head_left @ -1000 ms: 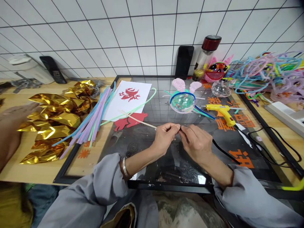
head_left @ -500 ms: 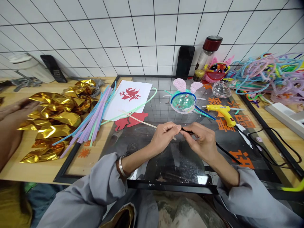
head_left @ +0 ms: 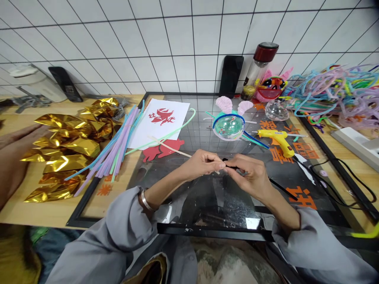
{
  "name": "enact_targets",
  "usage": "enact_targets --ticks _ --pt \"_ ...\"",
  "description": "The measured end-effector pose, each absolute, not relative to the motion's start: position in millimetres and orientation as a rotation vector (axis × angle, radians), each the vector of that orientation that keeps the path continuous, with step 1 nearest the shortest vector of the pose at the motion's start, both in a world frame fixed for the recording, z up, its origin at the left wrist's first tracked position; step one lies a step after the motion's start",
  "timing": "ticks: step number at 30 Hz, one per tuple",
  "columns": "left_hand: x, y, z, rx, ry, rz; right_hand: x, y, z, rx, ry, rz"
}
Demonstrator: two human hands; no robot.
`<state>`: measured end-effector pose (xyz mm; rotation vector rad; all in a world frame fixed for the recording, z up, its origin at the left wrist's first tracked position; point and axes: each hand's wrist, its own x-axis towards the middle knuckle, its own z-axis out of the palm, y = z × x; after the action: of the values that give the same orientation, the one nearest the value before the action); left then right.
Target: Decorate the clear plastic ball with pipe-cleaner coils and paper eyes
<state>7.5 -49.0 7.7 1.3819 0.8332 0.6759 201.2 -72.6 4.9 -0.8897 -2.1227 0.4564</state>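
Note:
My right hand (head_left: 251, 171) pinches a black pipe cleaner (head_left: 282, 189), whose straight tail sticks out past my wrist over the glass. At its other end a small dark bend shows between my fingertips. My left hand (head_left: 204, 163) is closed too, thumb and finger pressed at that same end. A pale thin strip (head_left: 170, 146) passes beneath my left hand. Beyond my hands sits a clear plastic bubble (head_left: 228, 127) ringed in blue, with two pink fuzzy ears and blue and green stems. A yellow glue gun (head_left: 276, 141) lies to its right.
Left are a pipe cleaner bundle (head_left: 118, 146), gold foil (head_left: 69, 152) and another person's arm (head_left: 17, 154). White paper (head_left: 174, 104) and red cutouts (head_left: 171, 148) lie ahead. A bottle (head_left: 257, 71), phone (head_left: 231, 77), tangled pipe cleaners (head_left: 328, 94) and power strip (head_left: 358, 144) stand behind and right.
The fingers have shifted slightly around the black pipe cleaner, and its end now shows as a small bend between them. My left forearm has moved a little to the left.

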Motion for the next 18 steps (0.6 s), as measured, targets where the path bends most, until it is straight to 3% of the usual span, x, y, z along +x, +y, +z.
enact_targets --ticks 7,18 --pt "18 -53 2 1.117 0.876 0.833 204 -70 8 -0.876 -2.135 0.530" --pt "41 -63 -3 0.693 0.965 1.096 191 -78 2 -1.027 -2.080 0.053"
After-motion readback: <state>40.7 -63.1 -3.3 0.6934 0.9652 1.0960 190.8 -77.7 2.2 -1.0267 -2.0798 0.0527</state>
